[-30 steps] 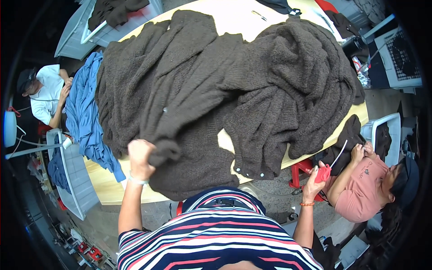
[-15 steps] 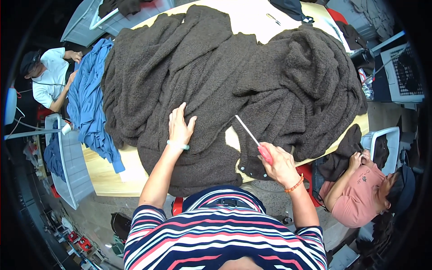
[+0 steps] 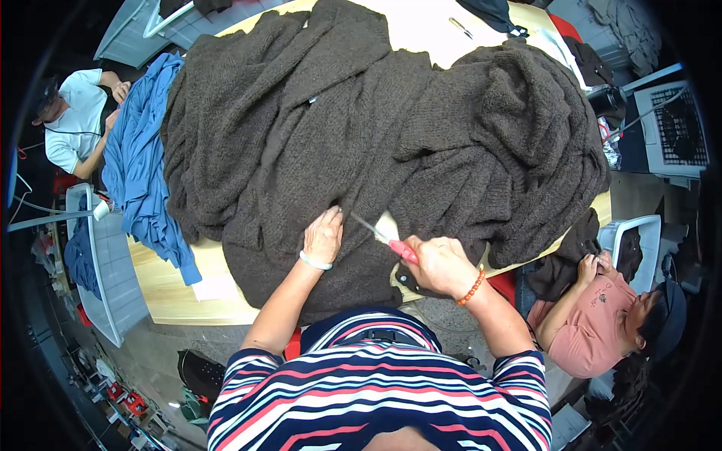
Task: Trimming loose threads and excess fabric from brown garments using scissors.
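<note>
A large heap of dark brown knitted garments lies across the table in front of me. With its fingers drawn together, my left hand grips a bit of the knit beside a small dark gap. My right hand is closed round the red handle of a tool with a long, thin metal blade; its exact kind is unclear. The blade's tip points at the knit just right of my left fingertips. Below my right hand, a dark edge with shiny round studs shows in part.
Blue garments hang over the left end of the pale wooden table, where a co-worker handles them. Another co-worker in pink works on dark cloth at the right. Plastic bins stand around, and a dark cap-like item lies at the back.
My left hand has moved down and right, and its spread fingers have drawn together on the knit. My right hand has brought the tool left, its tip now close to my left fingers.
</note>
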A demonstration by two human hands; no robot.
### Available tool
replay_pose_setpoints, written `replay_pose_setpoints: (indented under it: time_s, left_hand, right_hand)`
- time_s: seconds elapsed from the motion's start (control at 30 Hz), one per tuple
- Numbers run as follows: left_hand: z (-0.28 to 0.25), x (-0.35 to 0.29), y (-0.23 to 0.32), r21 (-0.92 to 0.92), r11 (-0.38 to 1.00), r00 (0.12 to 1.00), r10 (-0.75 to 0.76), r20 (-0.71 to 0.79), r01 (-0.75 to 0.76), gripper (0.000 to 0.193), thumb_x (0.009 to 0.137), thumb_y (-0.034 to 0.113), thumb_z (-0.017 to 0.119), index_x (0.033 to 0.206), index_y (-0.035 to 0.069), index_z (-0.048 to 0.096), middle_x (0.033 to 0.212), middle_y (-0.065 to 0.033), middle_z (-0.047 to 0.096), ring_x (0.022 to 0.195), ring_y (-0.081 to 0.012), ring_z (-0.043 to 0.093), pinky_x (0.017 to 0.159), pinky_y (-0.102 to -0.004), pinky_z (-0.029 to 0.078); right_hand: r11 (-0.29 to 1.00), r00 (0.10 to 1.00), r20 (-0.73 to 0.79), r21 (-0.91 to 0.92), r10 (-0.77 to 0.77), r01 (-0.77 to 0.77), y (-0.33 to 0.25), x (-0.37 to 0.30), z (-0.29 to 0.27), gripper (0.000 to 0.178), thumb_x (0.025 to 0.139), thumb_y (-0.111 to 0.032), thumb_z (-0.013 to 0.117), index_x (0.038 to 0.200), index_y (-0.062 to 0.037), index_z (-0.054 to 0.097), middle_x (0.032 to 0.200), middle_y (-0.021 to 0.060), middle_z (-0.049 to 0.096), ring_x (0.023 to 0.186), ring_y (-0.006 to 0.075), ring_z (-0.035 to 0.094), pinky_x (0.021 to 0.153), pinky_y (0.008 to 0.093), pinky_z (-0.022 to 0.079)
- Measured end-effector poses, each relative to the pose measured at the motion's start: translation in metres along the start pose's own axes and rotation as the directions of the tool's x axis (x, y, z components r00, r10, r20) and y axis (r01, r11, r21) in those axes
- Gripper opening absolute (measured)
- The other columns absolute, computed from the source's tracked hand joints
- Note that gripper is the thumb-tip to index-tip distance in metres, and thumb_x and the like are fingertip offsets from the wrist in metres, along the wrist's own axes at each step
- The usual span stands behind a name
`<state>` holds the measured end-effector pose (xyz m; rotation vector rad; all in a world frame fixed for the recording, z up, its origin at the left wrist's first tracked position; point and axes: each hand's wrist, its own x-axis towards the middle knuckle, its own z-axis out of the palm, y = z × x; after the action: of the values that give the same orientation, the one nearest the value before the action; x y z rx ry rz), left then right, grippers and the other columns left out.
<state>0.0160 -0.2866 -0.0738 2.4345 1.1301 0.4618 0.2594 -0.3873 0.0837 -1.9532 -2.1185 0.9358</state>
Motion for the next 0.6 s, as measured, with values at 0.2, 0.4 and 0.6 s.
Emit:
replay_pose_setpoints:
  time_s: [0.2,0.4,0.6]
  left_hand:
    - [-0.01,-0.008,0.006,0.001,1.0,0.999,-0.006,0.04,0.006,0.031,0.08,0.008,0.067,0.111,0.003,0.066,0.124,-0.0169,0.061,0.103,-0.0343,0.061,0.086,-0.0423,0.052]
    - [-0.038,-0.005,0.037,0.085,0.996,0.938,-0.003,0.348,-0.029,0.029,0.084,0.016,0.066,0.111,0.005,0.07,0.133,-0.016,0.056,0.115,-0.0338,0.054,0.092,-0.045,0.047]
    - [-0.047,-0.021,0.053,-0.562,0.774,0.938,-0.118,0.326,0.292,0.026,0.094,0.009,0.057,0.118,0.003,0.065,0.124,-0.0134,0.059,0.087,-0.0226,0.066,0.08,-0.0378,0.056]
  right_hand:
    - [1.0,0.998,0.063,-0.026,-0.016,0.017,-0.004,0.003,0.002,0.021,0.086,-0.022,0.062,0.089,-0.001,0.063,0.065,0.0194,0.065,0.065,0.035,0.068,0.06,0.0448,0.054]
    - [0.999,0.996,0.085,-0.042,-0.029,0.033,-0.004,-0.007,0.005,0.02,0.086,-0.022,0.062,0.088,-0.0018,0.062,0.064,0.0185,0.064,0.064,0.0351,0.068,0.059,0.0448,0.054]
    - [0.992,0.992,0.05,-0.056,0.113,-0.11,0.009,-0.028,0.001,0.019,0.086,-0.022,0.063,0.097,-0.0065,0.058,0.071,0.0201,0.066,0.071,0.0363,0.068,0.064,0.047,0.054]
